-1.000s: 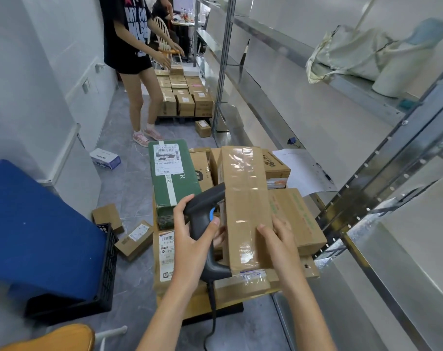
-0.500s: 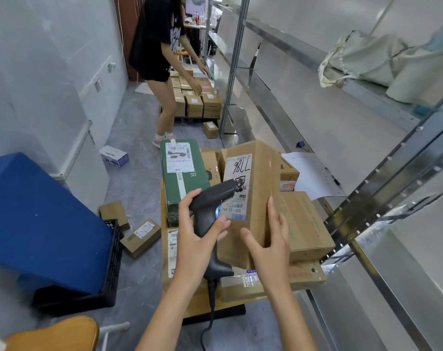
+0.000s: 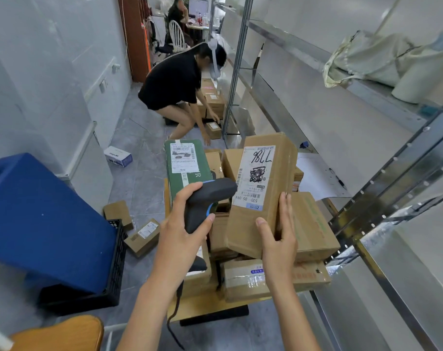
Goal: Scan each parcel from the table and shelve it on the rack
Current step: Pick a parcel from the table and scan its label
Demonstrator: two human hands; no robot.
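Observation:
My right hand (image 3: 278, 239) grips the lower end of a long brown cardboard parcel (image 3: 281, 173), held upright above the table with its white label turned toward me. My left hand (image 3: 182, 224) holds a black handheld scanner (image 3: 205, 198) whose nose points at that label from the left. Below them the small wooden table (image 3: 202, 306) is piled with several brown parcels, and a green box (image 3: 185, 163) with a white label lies on its far left. The metal rack (image 3: 367, 198) runs along the right side.
A person in black crouches over more parcels on the floor ahead by a rack post (image 3: 236, 69). Loose boxes lie on the floor left of the table. A blue cushion on a black crate (image 3: 98, 297) stands at left. A pale bag (image 3: 382, 59) rests on the upper shelf.
My right hand has turned the parcel from its taped side to its label side and raised it. The scanner has come level with the label. The person ahead has bent down.

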